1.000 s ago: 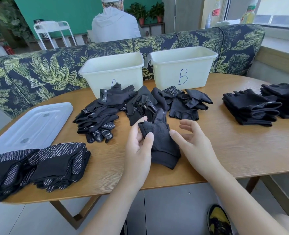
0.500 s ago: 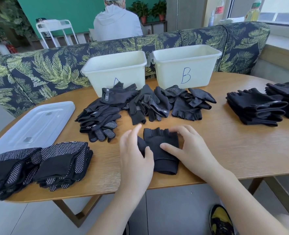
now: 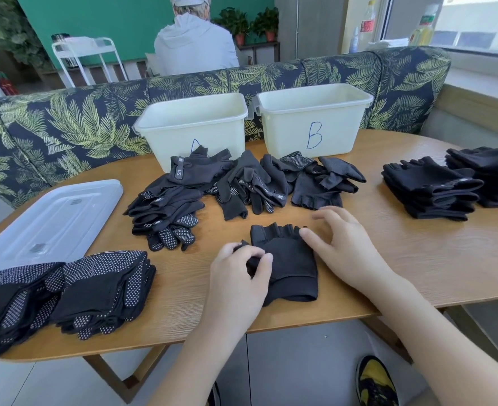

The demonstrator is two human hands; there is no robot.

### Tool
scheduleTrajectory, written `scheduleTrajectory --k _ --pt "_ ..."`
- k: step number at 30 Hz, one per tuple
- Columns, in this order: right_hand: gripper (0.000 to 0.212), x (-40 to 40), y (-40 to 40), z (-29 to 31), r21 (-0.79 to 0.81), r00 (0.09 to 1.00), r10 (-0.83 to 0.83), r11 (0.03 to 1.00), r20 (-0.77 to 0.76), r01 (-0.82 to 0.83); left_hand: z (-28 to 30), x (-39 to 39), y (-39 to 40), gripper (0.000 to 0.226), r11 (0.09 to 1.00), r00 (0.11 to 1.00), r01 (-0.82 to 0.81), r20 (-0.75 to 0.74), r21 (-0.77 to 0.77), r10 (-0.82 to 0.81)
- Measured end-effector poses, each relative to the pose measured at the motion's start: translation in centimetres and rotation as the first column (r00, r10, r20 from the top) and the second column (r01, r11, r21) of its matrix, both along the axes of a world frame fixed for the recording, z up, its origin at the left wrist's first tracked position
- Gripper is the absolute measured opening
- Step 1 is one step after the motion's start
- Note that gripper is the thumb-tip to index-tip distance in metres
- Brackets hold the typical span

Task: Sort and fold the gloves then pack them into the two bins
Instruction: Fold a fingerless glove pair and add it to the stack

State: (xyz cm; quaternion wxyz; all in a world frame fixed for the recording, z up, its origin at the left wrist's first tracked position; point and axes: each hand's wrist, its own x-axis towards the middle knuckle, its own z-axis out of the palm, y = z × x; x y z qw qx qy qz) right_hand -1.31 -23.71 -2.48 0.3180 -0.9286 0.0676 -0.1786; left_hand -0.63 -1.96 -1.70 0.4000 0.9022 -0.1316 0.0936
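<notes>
A black fingerless glove (image 3: 288,259) lies flat near the front edge of the wooden table (image 3: 388,259). My left hand (image 3: 239,279) pinches the glove's left edge with curled fingers. My right hand (image 3: 344,244) rests its thumb on the glove's right side, the fingers spread and relaxed. Behind it lies a loose pile of black gloves (image 3: 242,186), some with white dots. Two cream bins stand at the back: bin A (image 3: 192,127) and bin B (image 3: 312,118). Both look empty from here.
Folded dotted gloves (image 3: 66,291) are stacked front left, folded plain black gloves (image 3: 429,189) at the right edge. A clear plastic lid (image 3: 51,215) lies at the left. A leaf-patterned sofa back (image 3: 66,127) runs behind the table; a person sits beyond it.
The glove went from being held up in both hands to lying flat on the table. My left hand has now curled onto its left edge; my right hand eased to the right side.
</notes>
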Motion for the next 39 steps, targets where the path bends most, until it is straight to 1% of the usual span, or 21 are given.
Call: scheduleTrajectory --k 2,5,8,10,16,21,26,29,31,33,35,37,39 --pt "0.049 0.8 -0.7 -0.1 -0.047 0.997 -0.073 0.996 0.006 0.074 0.1 -0.1 -0.2 0.013 0.999 1.0 0.014 0.015 -0.033 -0.014" --pt "0.05 2.0 -1.3 -0.3 -0.162 0.984 -0.177 0.971 0.01 0.177 0.1 -0.2 -0.1 0.013 0.997 1.0 0.008 0.002 -0.081 -0.008" --pt "0.046 3.0 -1.5 -0.2 -0.247 0.966 -0.232 0.935 0.111 0.253 -0.2 -0.1 0.0 0.021 0.995 0.993 0.02 0.114 -0.094 -0.009" --pt "0.046 3.8 -2.0 -0.1 -0.284 0.963 -0.238 0.922 0.124 0.264 -0.2 -0.1 -0.1 0.025 0.993 0.989 0.022 0.147 -0.115 -0.005" --pt "0.053 5.5 -3.3 -0.2 -0.322 0.972 -0.227 0.917 0.06 0.234 -0.1 0.6 -0.1 0.027 0.977 0.997 0.02 0.077 -0.213 -0.004" --pt "0.062 5.4 -3.4 0.1 -0.313 0.981 -0.189 0.93 0.051 0.195 0.2 0.8 -0.1 0.027 0.972 0.999 0.017 0.041 -0.235 -0.007" --pt "0.062 4.8 -3.1 0.6 -0.2 0.991 -0.105 0.972 0.089 0.121 0.4 0.6 -0.3 0.028 0.973 0.998 0.022 0.059 -0.228 -0.008" --pt "0.057 4.0 -3.0 0.9 -0.061 0.985 -0.034 0.997 0.168 0.045 0.5 0.5 -0.5 0.028 0.968 0.991 0.014 0.129 -0.25 0.019" --pt "0.053 3.3 -2.6 1.2 0.053 0.972 -0.031 0.998 0.233 0.019 0.7 0.6 -0.7 0.025 0.965 0.982 0.02 0.188 -0.261 0.031" --pt "0.049 2.3 -2.1 1.4 0.177 0.951 -0.052 0.984 0.303 -0.002 0.8 0.7 -1.0 0.023 0.968 0.963 0.041 0.269 -0.248 0.028" --pt "0.046 1.2 -2.0 1.6 0.289 0.924 -0.078 0.957 0.374 -0.036 1.0 0.7 -1.6 0.025 0.973 0.943 0.071 0.333 -0.221 0.007" --pt "0.043 0.0 -2.0 1.8 0.37 0.894 -0.1 0.926 0.437 -0.078 1.4 0.6 -2.2 0.023 0.969 0.935 0.095 0.354 -0.23 -0.008" --pt "0.04 -1.1 -1.8 2.1 0.436 0.867 -0.108 0.89 0.487 -0.135 1.8 0.7 -2.8 0.021 0.958 0.941 0.111 0.338 -0.263 -0.016"
